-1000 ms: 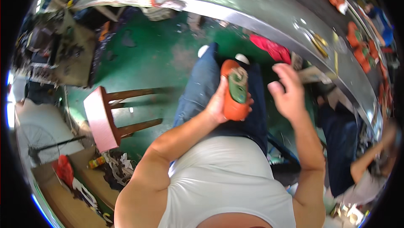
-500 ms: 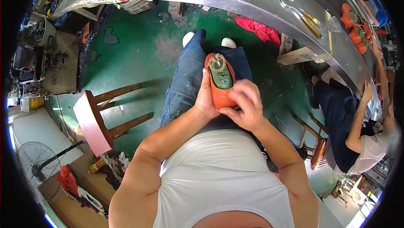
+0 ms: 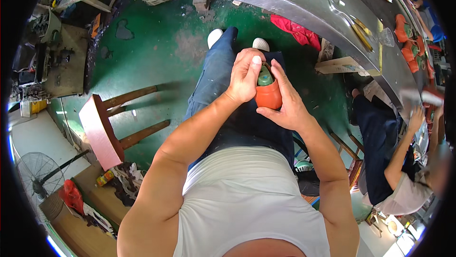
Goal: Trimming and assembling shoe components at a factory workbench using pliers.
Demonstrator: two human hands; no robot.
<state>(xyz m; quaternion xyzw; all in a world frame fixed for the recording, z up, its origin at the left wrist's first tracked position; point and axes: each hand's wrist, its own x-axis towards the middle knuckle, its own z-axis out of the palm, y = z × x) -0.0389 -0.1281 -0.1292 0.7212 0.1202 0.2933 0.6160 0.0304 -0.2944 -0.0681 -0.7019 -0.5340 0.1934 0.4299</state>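
Observation:
Above my lap I hold an orange-red shoe [image 3: 269, 96] with a green shoe last [image 3: 265, 77] inside it. My left hand [image 3: 245, 75] is wrapped over the far end and left side, thumb up along the opening. My right hand [image 3: 289, 96] cups the right side, its fingers stretched along the shoe and the thumb near the rounded near end. The far end of the shoe and most of its cord loop are hidden by my hands.
A metal-edged workbench [image 3: 294, 8] curves across the far side, with pliers [image 3: 354, 24], a clear cup [image 3: 386, 37] and more orange shoes [image 3: 409, 50] on it. A wooden stool [image 3: 100, 131] stands left, a fan [image 3: 40, 181] lower left. A co-worker [image 3: 396, 162] sits right.
My left hand has moved from the shoe's side up over its far end. My right hand has come from the near end to grip the right side.

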